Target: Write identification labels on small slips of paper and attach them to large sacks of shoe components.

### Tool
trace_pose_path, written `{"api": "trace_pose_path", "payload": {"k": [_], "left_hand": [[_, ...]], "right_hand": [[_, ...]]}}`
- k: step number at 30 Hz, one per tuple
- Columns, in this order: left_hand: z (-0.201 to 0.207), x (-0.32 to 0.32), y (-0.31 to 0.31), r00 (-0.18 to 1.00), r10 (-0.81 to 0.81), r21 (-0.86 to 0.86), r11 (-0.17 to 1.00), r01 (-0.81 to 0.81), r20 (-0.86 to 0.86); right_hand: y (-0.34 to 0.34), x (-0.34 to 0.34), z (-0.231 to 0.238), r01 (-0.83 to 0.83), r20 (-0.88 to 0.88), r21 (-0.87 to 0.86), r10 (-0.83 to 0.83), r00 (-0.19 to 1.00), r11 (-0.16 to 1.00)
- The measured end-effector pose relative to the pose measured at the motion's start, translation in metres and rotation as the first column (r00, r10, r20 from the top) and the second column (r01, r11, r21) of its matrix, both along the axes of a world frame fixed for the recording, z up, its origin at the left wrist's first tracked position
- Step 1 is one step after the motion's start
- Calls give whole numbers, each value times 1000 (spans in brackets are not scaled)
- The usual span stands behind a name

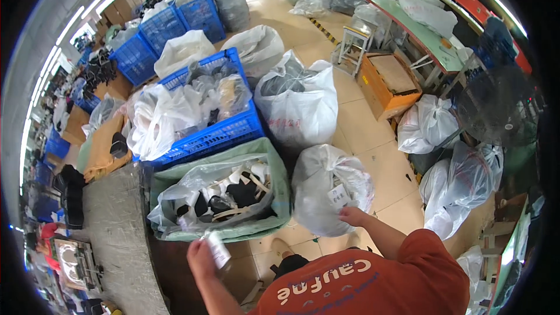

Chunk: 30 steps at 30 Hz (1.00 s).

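My left hand [201, 259] is closed round a small white label [219, 251] in front of a green woven sack. That sack [283, 189] stands wide open with a clear liner, and black and cream pieces [242, 194] lie inside. To the right, a tied translucent plastic bag [318, 181] rests on the floor, its contents hidden. A white paper tag [338, 196] with dark marks is on its side. My right hand [352, 216] has its fingers pinched together at the tag's lower edge.
Behind the sack stands a blue crate [233, 125] heaped with plastic bags. A white sack [297, 105] is beside it. The grey table [116, 227] borders the left. On the right are a cardboard box [379, 96], a stool [354, 41], a large fan [496, 108] and more filled bags [461, 181].
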<state>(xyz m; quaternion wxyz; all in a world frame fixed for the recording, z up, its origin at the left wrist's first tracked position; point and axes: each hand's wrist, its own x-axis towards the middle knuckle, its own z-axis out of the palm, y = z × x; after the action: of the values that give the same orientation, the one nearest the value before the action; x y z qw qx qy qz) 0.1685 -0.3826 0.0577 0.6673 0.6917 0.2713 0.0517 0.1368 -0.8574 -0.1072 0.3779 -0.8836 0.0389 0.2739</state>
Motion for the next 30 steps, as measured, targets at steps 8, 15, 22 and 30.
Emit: {"api": "trace_pose_path", "payload": {"k": [8, 15, 22, 30], "left_hand": [[-18, 9, -375, 469, -883, 342, 432, 834, -28], [2, -9, -530, 12, -997, 320, -15, 947, -82], [-16, 8, -577, 119, -987, 103, 131, 986, 110], [-30, 77, -593, 358, -930, -254, 327, 910, 85]], "right_hand": [[-102, -48, 120, 429, -251, 742, -380, 890, 515], [-205, -96, 161, 588, -80, 678, -751, 655, 441], [-261, -59, 172, 648, -128, 708, -850, 511, 283], [-318, 35, 157, 660, -320, 733, -775, 545, 162]]}}
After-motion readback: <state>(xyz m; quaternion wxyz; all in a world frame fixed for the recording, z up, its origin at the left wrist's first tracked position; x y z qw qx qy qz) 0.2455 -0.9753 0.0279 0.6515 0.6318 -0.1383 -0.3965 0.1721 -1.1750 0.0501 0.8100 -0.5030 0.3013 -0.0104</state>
